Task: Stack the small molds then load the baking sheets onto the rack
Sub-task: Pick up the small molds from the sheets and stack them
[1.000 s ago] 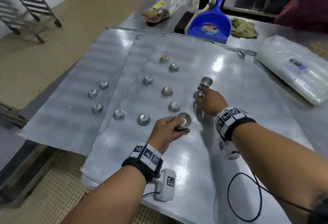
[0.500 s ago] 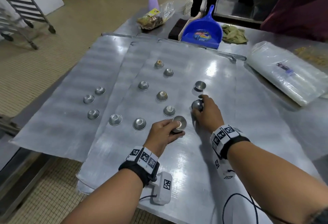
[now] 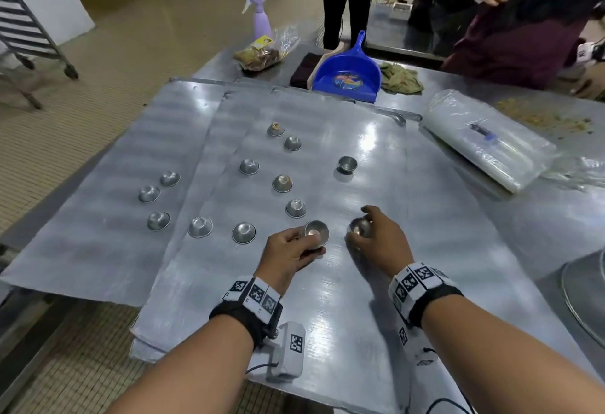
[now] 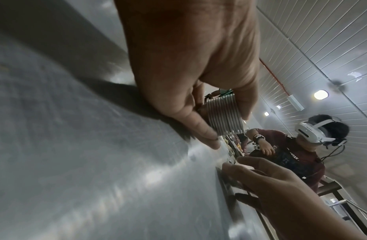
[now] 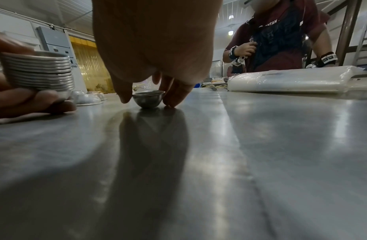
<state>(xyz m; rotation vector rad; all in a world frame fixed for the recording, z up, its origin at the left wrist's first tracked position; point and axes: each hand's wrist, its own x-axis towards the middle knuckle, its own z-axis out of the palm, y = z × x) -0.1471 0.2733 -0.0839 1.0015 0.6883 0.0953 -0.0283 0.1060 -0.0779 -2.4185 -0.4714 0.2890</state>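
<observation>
Left hand (image 3: 288,249) holds nested stack (image 3: 316,233) just above the sheet (image 3: 376,299). Right hand (image 3: 381,240) pinches one mold (image 3: 360,227) resting on it. About eleven loose molds (image 3: 282,183) remain; sheets not yet racked. Roughly half stacked.

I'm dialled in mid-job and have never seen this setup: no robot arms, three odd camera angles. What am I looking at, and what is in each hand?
There is no machine: a person works bare-handed, with cameras on the head and on both wrists. The head view looks down at overlapping baking sheets on a steel table, dotted with small metal molds; most lie upside down. The left wrist view looks along the left hand, which grips a stack of nested molds. The right wrist view sits low beside the sheet: the right hand pinches a single upright mold resting on it. A blue dustpan lies at the far edge.
</observation>
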